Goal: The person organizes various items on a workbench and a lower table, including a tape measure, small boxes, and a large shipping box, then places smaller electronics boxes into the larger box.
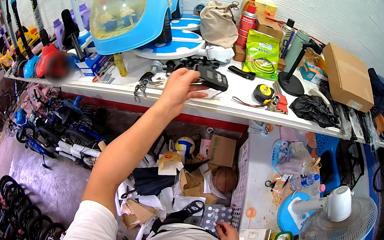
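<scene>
My left hand [178, 90] reaches over the white shelf and grips a small black device [211, 78] with a grey display by its left end. The device is held just above the shelf top. Left of that hand, a bunch of keys [143, 84] hangs partly over the front edge. A yellow-and-black tape measure [263, 93] with a wrist strap lies to the right, beside a red-handled tool [281, 103]. Low in the view, my right hand [227, 234] hangs by my body with fingers loosely apart, nothing visible in it. Behind it is a grey dotted sheet [215, 215].
A blue toy car [132, 18], a green mosquito-coil bag [262, 54], a black stand [291, 83] and a cardboard box [349, 76] crowd the shelf [194, 102]. Below are cartons, a basketball [225, 179] and a volleyball [185, 145]. An electric fan [337, 223] stands right; bicycles [37, 134] left.
</scene>
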{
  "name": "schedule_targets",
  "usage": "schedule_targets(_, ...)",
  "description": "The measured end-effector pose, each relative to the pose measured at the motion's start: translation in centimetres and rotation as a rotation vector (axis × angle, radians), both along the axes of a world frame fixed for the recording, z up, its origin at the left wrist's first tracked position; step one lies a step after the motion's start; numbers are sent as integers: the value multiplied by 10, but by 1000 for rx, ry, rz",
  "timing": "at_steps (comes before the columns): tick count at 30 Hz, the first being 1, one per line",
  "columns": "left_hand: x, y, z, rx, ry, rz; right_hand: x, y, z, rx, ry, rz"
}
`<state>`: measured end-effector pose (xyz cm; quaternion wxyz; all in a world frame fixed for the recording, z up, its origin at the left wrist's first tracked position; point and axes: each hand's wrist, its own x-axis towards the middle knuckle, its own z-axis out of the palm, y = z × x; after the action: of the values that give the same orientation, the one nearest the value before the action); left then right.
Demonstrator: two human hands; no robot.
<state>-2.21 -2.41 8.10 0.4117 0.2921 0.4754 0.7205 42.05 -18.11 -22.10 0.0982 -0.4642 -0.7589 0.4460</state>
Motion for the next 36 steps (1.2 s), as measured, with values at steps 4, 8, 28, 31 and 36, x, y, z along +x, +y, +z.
schedule_targets(4, 19, 38, 5, 60, 10, -56, 28, -21, -22, -95, 72, -142)
schedule_targets(8, 12, 51, 2, 0, 74, -56, 40, -29, -34, -216, 77, -238)
schedule_targets(28, -39, -119, 39, 305, 117, 254, -3, 31, -59, -229, -43, 21)
schedule_targets(31, -45, -149, 25, 263, 159, 314, -25, 52, -38, -227, -47, 38)
schedule_targets(36, -51, -171, -4, 347, -25, 404, -62, 96, -15, -217, -85, 82)
